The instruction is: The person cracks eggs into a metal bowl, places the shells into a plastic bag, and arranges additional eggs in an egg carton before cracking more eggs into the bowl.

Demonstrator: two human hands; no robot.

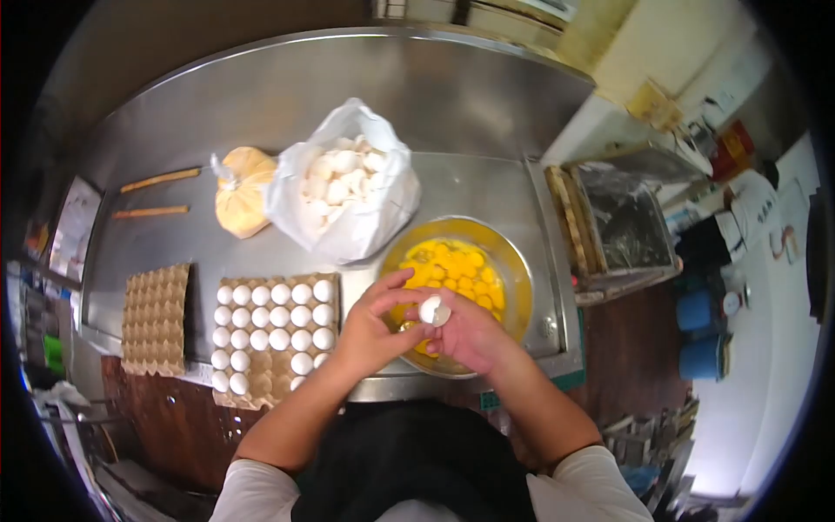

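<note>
Both of my hands are over the near side of a steel bowl holding many yellow yolks. A cracked white eggshell sits in the fingers of my right hand. My left hand is close beside it, thumb and fingers apart; whether its fingertips touch the shell is hard to tell. To the left, a cardboard egg tray carries rows of white eggs, with bare cups near its front. Behind the bowl stands an opened white plastic bag full of broken eggshells.
A tied bag of pale yellow contents lies left of the shell bag. Two wooden sticks and an egg tray without eggs are farther left. A raised steel edge borders the counter, with a lined bin beyond.
</note>
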